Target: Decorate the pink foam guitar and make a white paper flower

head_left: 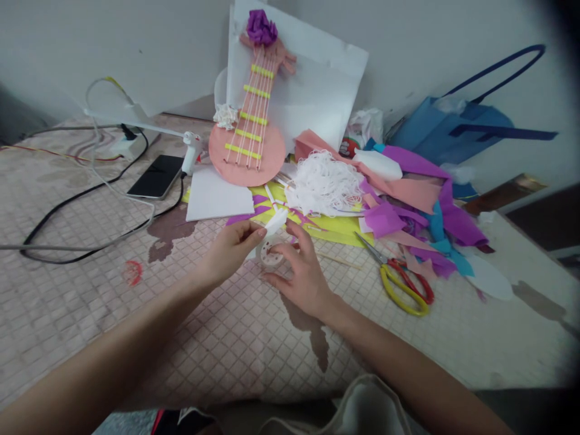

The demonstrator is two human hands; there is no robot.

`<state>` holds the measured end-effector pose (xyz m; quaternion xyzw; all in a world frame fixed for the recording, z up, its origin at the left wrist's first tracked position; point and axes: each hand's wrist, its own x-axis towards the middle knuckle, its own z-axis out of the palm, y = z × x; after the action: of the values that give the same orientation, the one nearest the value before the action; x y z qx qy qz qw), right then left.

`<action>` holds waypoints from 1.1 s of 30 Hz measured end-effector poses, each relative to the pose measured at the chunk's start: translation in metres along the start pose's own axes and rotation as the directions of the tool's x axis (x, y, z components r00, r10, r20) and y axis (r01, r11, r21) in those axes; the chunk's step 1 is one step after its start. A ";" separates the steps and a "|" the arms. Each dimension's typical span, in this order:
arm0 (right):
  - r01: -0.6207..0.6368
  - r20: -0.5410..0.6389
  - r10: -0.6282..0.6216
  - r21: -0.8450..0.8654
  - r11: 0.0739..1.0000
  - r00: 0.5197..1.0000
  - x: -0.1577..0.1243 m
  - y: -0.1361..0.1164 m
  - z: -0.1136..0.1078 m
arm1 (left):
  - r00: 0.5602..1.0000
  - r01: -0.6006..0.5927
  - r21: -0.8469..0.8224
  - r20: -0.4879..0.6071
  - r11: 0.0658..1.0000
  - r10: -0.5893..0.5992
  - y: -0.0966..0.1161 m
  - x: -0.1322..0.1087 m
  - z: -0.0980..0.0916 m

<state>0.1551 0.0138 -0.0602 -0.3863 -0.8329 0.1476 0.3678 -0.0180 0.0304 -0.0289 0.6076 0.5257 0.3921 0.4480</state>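
Clearly my left hand (226, 251) is pinched on a small white piece (277, 222), thumb and fingers together on its near end, out in front of me above the tablecloth (217, 338). My right hand (308, 281) has its fingers curled and spread around a pale round piece (270, 258), just beside the white one — whether they are clamped on it, I cannot tell. The white piece looks like paper: I'd judge it light, soft and easily creased, best taken by one end with a gentle pinch. The round piece seems stiffer and perhaps slippery, so its rim would be the place to hold. As for writing, I can read none — the packet (348, 147) by the wall carries red and dark print, too small to make out.
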 end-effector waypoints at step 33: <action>-0.156 0.000 0.178 0.480 0.863 0.984 0.005 0.000 -0.017 | 0.945 0.251 -0.288 0.281 0.924 -0.169 -0.004 0.001 0.002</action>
<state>0.1650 0.0164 -0.0461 -0.3573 -0.7258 0.3711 0.4559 -0.0168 0.0315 -0.0333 0.5111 0.4567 0.3416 0.6430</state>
